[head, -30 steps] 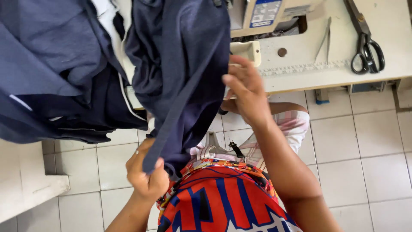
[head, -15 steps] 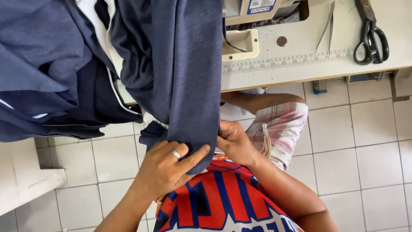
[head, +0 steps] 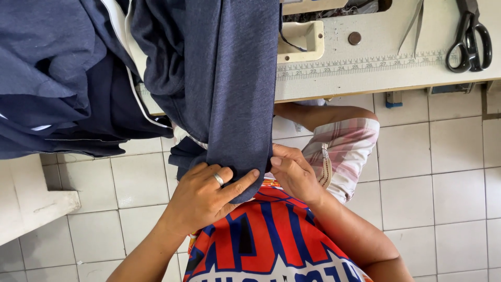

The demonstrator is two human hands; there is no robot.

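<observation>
White floor tiles [head: 417, 172] lay under a pale sewing table [head: 376, 62], which carried black scissors [head: 469, 39], a printed ruler strip along its front edge and a cream machine base [head: 295, 39]. A long piece of blue-grey cloth [head: 229, 94] hung from the table down into the person's lap, beside a darker navy heap [head: 57, 78] spilling off to the left. The left hand [head: 203, 196], a ring on one finger, lay spread over the cloth's lower end, thumb stretched along the hem and pressing it flat against the lap. The right hand [head: 295, 172] curled at the cloth's right edge, fingertips pinching that edge just beside the left thumb. Neither hand was free; both gripped the same hem. The cloth looked like soft, light knit, limp and likely stretchy, prone to slide and curl rather than hold a crease, so it seemed best held at the hem and side edge, with both hands close together.
</observation>
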